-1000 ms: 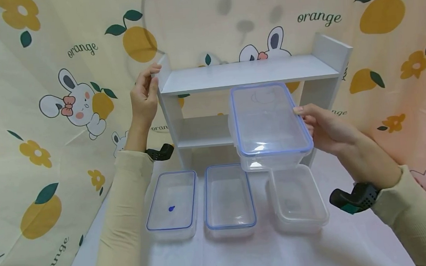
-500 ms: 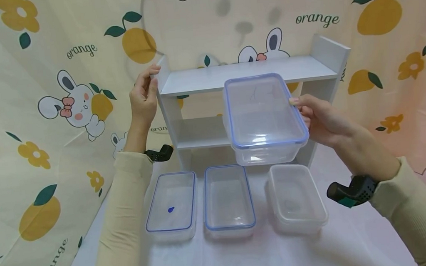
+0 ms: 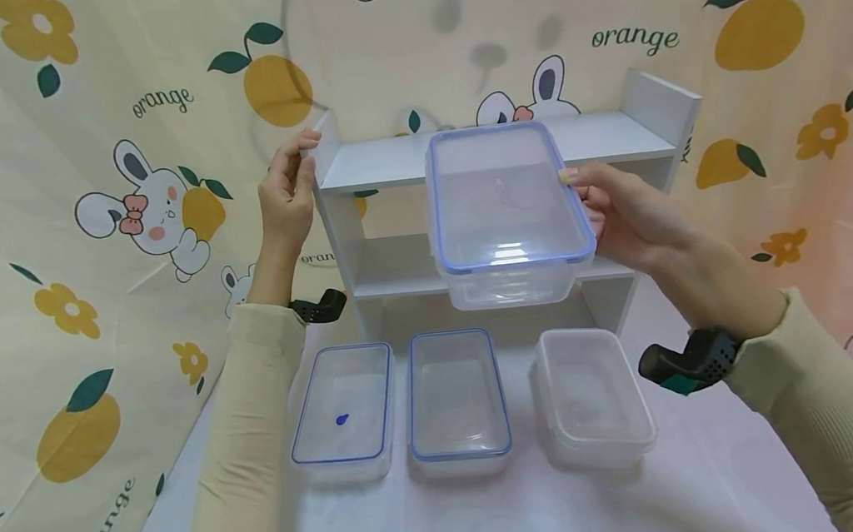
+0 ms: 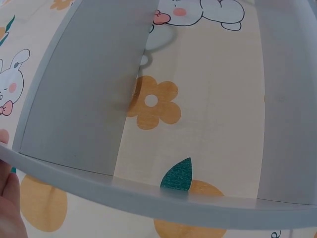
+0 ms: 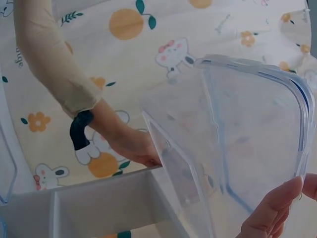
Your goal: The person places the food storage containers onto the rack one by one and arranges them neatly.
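Observation:
My right hand pinches the right rim of a clear plastic food container with a blue-edged lid, thumb on top and fingers beneath. The container is up in the air, its lid tilted towards me, and overlaps the top board of a white shelf in the head view. In the right wrist view its see-through wall fills the right half. My left hand grips the upper left side panel of the shelf. Its thumb and a finger lie on either side of the panel's edge in the left wrist view.
On the white table before the shelf stand a blue-rimmed container with a blue mark, another blue-rimmed container and a clear one without a blue rim. A printed cloth hangs behind the shelf.
My right hand has lifted the food container up and to the left, from over the right table container to the height of the top board. My left hand stays on the shelf.

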`<state>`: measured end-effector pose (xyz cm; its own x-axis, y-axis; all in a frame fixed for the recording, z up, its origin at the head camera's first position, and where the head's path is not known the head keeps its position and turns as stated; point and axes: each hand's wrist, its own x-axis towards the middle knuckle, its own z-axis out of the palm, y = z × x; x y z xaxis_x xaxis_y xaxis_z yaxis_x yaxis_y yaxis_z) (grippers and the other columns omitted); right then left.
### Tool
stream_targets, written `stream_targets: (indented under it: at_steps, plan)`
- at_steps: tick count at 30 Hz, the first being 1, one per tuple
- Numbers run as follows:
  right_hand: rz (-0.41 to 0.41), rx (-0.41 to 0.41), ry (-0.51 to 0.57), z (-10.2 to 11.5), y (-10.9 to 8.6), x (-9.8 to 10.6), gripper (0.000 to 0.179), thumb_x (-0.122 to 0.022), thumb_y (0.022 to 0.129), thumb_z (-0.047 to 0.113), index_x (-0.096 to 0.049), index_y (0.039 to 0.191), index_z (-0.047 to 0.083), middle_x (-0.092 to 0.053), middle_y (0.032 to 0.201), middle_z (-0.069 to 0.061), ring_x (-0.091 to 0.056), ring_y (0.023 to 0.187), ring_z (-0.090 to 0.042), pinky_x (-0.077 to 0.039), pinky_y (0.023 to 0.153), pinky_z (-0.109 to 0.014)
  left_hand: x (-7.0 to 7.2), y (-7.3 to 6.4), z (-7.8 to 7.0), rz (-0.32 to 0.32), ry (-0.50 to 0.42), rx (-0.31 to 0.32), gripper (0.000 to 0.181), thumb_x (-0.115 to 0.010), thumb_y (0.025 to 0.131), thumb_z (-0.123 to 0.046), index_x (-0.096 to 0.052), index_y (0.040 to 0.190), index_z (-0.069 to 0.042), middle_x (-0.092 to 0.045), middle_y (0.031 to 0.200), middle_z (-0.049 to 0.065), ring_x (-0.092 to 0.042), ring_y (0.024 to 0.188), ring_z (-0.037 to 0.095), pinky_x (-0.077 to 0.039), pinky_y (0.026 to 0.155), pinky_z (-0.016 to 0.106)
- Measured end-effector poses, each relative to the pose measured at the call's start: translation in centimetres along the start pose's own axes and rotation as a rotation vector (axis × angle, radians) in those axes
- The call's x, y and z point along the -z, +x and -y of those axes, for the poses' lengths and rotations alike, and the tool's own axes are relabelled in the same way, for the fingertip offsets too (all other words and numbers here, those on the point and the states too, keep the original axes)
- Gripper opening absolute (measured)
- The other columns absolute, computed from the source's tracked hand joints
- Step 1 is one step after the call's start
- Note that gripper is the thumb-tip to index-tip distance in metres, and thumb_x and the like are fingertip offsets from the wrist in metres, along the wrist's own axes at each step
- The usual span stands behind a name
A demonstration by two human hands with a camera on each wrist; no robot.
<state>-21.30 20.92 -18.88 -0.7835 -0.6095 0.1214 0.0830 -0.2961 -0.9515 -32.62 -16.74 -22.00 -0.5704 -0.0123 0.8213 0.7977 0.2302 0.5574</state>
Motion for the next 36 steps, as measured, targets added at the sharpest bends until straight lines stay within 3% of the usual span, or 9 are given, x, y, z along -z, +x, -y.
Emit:
stream_targets:
  at_steps: [9, 17, 25, 31, 36]
  plan:
    - [-0.216, -0.066, 0.182, 1.3, 0.9, -1.4, 0.021, -0.054, 0.097, 0.022, -0.054, 0.117, 0.016, -0.063, 0.093, 0.0, -0.054, 0.08, -0.012, -0.052, 0.069, -0.02, 0.0, 0.2, 0.1, -0.004, -0.001, 0.013, 0.026, -0.045, 0.1, -0.006, -0.055, 0.119, 0.009, -0.059, 0.133, 0.017, -0.047, 0.139, 0.017, -0.036, 0.119, 0.025]
    - [-0.252, -0.089, 0.247, 2.1, 2.3, -1.7, 0.028, -0.059, 0.095, 0.021, -0.052, 0.121, 0.012, -0.063, 0.096, -0.004, -0.055, 0.078, -0.015, -0.053, 0.063, -0.018, 0.2, 0.0, -0.1, 0.004, -0.001, 0.043, 0.027, -0.045, 0.1, -0.006, -0.055, 0.12, 0.009, -0.058, 0.134, 0.016, -0.046, 0.139, 0.016, -0.036, 0.119, 0.024]
    - [-0.283, -0.084, 0.205, 2.7, 3.4, -2.5, 0.042, -0.062, 0.093, 0.02, -0.044, 0.13, 0.017, -0.067, 0.107, -0.003, -0.062, 0.09, -0.015, -0.061, 0.08, -0.024, 0.2, 0.0, 0.1, 0.007, 0.016, 0.049, 0.027, -0.045, 0.1, -0.009, -0.055, 0.121, 0.006, -0.058, 0.135, 0.013, -0.047, 0.138, 0.014, -0.036, 0.118, 0.024]
    - [-0.311, -0.095, 0.237, 3.3, 4.3, -2.6, 0.039, -0.065, 0.091, 0.02, -0.048, 0.125, 0.012, -0.066, 0.108, -0.005, -0.064, 0.09, -0.017, -0.061, 0.076, -0.024, 0.2, 0.0, 0.1, 0.004, 0.027, 0.04, 0.027, -0.045, 0.1, -0.008, -0.055, 0.121, 0.006, -0.058, 0.135, 0.013, -0.048, 0.138, 0.014, -0.037, 0.118, 0.024]
    - [-0.358, -0.113, 0.287, 3.7, 4.8, -2.4, 0.042, -0.067, 0.089, 0.021, -0.05, 0.127, 0.016, -0.067, 0.11, -0.004, -0.065, 0.092, -0.018, -0.062, 0.077, -0.025, 0.1, 0.0, 0.0, 0.003, 0.021, 0.025, 0.027, -0.046, 0.1, -0.008, -0.055, 0.12, 0.007, -0.058, 0.134, 0.015, -0.048, 0.138, 0.015, -0.037, 0.118, 0.024]
